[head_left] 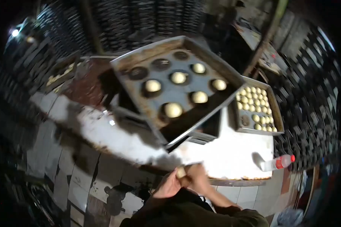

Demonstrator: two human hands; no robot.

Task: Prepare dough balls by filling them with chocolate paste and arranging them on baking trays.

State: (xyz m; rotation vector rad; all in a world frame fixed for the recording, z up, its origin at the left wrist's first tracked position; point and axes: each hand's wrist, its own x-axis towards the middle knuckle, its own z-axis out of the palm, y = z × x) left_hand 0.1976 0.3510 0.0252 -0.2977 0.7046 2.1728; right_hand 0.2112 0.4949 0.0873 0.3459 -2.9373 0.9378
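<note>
White table [236,155] carries a tray [159,78], its balls [178,78] probably spaced against sticking. By the table's near edge, the left hand [169,187] grasps dough [181,172]; the blurred right hand [198,178]: cannot tell.

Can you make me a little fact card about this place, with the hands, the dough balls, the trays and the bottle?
Left hand: thumb and fingers at a pale dough piece; the left hand is palm up
Right hand: right hand close against the dough, too blurred to see its fingers
Near tray: near tray with six dough balls and three dark round patches
Other tray: other tray to the right, many more balls
Bottle: bottle with a red cap, at the table's right end
</note>
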